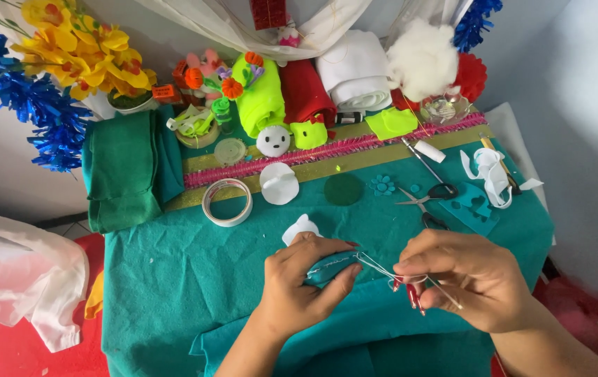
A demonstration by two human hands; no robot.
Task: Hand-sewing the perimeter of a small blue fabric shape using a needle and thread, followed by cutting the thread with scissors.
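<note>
Over the teal tablecloth (pixel 173 279), left hand (pixel 299 286) pinches a small teal felt piece (pixel 330 269), long axis running left-right, stitched edge up. Right hand (pixel 470 279) pinches white thread (pixel 383 269) pulled taut sideways from it.

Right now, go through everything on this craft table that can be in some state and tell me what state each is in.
Left hand: pinching a teal felt piece that has a stitched edge.
Right hand: pinching white thread, pulled taut to the felt.
Scissors: lying open on the cloth, unheld.
Tape roll: lying flat.
Green fabric: folded.
White fabric roll: rolled up.
Red fabric roll: rolled up.
</note>
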